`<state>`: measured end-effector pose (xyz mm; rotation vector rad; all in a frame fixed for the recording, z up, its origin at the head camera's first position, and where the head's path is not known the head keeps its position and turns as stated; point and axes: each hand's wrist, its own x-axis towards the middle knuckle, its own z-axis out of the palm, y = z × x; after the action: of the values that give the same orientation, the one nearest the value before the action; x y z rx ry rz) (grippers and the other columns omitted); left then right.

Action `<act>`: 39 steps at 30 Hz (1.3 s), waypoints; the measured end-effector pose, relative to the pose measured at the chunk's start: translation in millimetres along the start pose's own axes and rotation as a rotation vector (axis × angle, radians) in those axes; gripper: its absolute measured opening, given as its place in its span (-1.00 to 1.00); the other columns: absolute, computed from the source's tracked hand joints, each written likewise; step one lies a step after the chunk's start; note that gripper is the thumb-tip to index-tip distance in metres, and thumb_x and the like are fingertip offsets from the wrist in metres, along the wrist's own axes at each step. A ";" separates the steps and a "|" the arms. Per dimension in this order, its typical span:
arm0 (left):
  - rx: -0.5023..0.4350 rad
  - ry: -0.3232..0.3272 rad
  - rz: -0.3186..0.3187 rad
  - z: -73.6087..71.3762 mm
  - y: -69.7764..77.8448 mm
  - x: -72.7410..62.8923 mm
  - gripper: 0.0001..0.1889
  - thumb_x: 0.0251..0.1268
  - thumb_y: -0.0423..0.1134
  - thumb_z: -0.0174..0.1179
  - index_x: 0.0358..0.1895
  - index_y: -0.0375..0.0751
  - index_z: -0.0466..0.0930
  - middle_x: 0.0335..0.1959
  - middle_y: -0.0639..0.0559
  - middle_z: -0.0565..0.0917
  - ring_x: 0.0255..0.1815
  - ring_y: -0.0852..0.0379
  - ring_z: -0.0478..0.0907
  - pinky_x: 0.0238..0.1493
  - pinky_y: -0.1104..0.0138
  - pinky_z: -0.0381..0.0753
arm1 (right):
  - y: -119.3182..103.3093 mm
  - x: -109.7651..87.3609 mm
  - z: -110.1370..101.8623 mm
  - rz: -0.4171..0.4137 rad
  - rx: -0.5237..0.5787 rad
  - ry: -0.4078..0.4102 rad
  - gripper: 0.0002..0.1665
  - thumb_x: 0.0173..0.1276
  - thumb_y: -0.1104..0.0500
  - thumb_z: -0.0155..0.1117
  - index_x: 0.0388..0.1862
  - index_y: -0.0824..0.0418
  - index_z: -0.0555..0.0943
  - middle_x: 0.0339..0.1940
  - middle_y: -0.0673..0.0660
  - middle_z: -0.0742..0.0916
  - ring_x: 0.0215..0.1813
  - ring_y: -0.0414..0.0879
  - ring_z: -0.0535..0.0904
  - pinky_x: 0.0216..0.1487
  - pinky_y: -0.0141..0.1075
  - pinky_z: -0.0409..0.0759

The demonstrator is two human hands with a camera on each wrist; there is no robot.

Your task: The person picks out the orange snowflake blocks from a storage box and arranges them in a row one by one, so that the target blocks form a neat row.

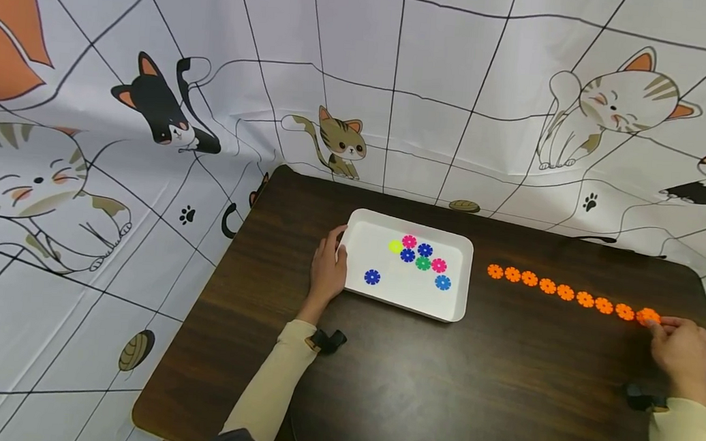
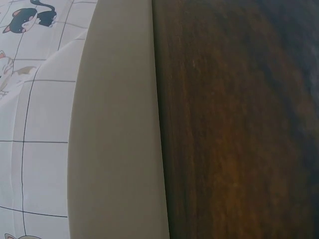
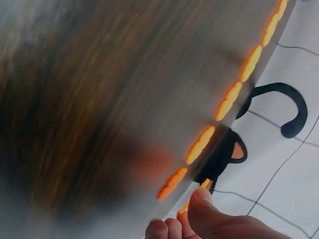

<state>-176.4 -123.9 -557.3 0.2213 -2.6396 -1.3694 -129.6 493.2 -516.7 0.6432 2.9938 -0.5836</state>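
My left hand (image 1: pixel 328 266) grips the left edge of a shallow white tray (image 1: pixel 405 303), thumb at the rim and fingers along the outer side. Inside the tray lie several small notched plastic discs: dark blue (image 1: pixel 372 277), pink (image 1: pixel 438 265), green (image 1: pixel 423 263), light blue (image 1: pixel 443 282) and yellow (image 1: pixel 395 247). To its right, a row of orange discs (image 1: pixel 565 292) runs across the table. At the row's right end my right hand (image 1: pixel 682 349) pinches an orange disc (image 1: pixel 649 316) between thumb and fingers; the right wrist view shows it edge-on.
The dark wooden table (image 1: pixel 439 390) meets a white curtain (image 1: pixel 353 43) printed with cats along its back and left sides. A pale sleeve (image 2: pixel 117 124) fills much of the left wrist view, where the left hand is out of sight. Each wrist carries a black camera (image 1: pixel 329 342).
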 end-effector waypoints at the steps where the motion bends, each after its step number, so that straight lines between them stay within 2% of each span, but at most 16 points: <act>1: -0.002 0.000 0.002 -0.1 -0.3 0.0 -0.53 0.61 -0.23 -0.12 0.50 0.10 0.30 0.13 -0.24 0.56 0.11 -0.18 0.49 0.16 -0.07 0.43 | 0.5 0.3 -0.9 0.022 0.001 -0.003 -0.48 0.59 0.11 -0.11 0.15 0.59 0.45 0.05 0.69 0.47 0.13 0.55 0.37 -0.06 0.30 0.42; 6: -0.004 -0.002 -0.001 0.7 -2.6 -1.7 -0.53 0.62 -0.22 -0.13 0.50 0.10 0.30 0.12 -0.24 0.56 0.11 -0.19 0.49 0.15 -0.07 0.43 | 5.1 0.3 -3.9 0.090 0.011 -0.025 -0.42 0.60 0.08 -0.17 0.22 0.61 0.39 0.12 0.70 0.37 0.22 0.58 0.28 0.09 0.37 0.35; 11: -0.010 0.001 -0.008 1.1 -4.6 -4.5 -0.53 0.62 -0.23 -0.12 0.50 0.10 0.30 0.11 -0.26 0.56 0.10 -0.20 0.49 0.15 -0.07 0.42 | 12.3 2.8 -2.8 0.123 0.021 -0.050 -0.37 0.60 0.02 -0.19 0.26 0.58 0.38 0.15 0.72 0.34 0.24 0.61 0.25 0.10 0.38 0.33; 17: -0.010 0.008 -0.006 0.5 -2.7 -4.9 -0.53 0.61 -0.23 -0.11 0.50 0.09 0.31 0.08 -0.24 0.56 0.07 -0.18 0.49 0.12 -0.05 0.42 | 9.0 2.1 -1.7 0.178 0.022 -0.052 -0.37 0.59 0.04 -0.21 0.27 0.60 0.34 0.22 0.74 0.29 0.29 0.62 0.22 0.18 0.40 0.30; 26: -0.022 -0.001 0.002 0.1 0.7 -2.9 -0.53 0.62 -0.23 -0.12 0.50 0.08 0.31 0.07 -0.26 0.55 0.05 -0.19 0.47 0.09 -0.05 0.41 | 8.4 -1.1 0.1 0.184 0.019 -0.004 -0.39 0.59 0.08 -0.25 0.22 0.64 0.32 0.18 0.74 0.30 0.29 0.62 0.20 0.23 0.39 0.26; 32: -0.016 0.000 0.005 -1.5 1.4 -2.5 -0.53 0.62 -0.24 -0.11 0.50 0.09 0.31 0.07 -0.25 0.56 0.06 -0.20 0.48 0.11 -0.07 0.41 | 11.0 -2.6 2.3 0.168 0.028 0.007 -0.41 0.56 0.10 -0.20 0.21 0.64 0.32 0.15 0.73 0.33 0.27 0.63 0.20 0.18 0.39 0.25; 36: -0.017 -0.002 0.005 -1.6 1.1 -1.8 -0.53 0.61 -0.23 -0.11 0.49 0.11 0.31 0.07 -0.25 0.56 0.07 -0.19 0.47 0.12 -0.07 0.41 | 12.6 -2.6 5.7 0.175 0.043 0.031 -0.40 0.54 0.11 -0.17 0.26 0.63 0.32 0.15 0.72 0.38 0.29 0.61 0.21 0.22 0.36 0.24; 39: -0.014 0.000 0.001 -1.3 -0.3 -1.6 -0.53 0.61 -0.23 -0.10 0.49 0.11 0.31 0.07 -0.24 0.56 0.06 -0.18 0.47 0.10 -0.06 0.41 | 14.4 -2.3 9.2 0.181 0.061 0.037 -0.36 0.55 0.11 -0.15 0.36 0.62 0.26 0.14 0.71 0.43 0.33 0.58 0.20 0.33 0.31 0.21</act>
<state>-174.6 -124.7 -556.9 0.2177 -2.6294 -1.3869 -122.2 501.2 -530.1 0.9263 2.9178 -0.6601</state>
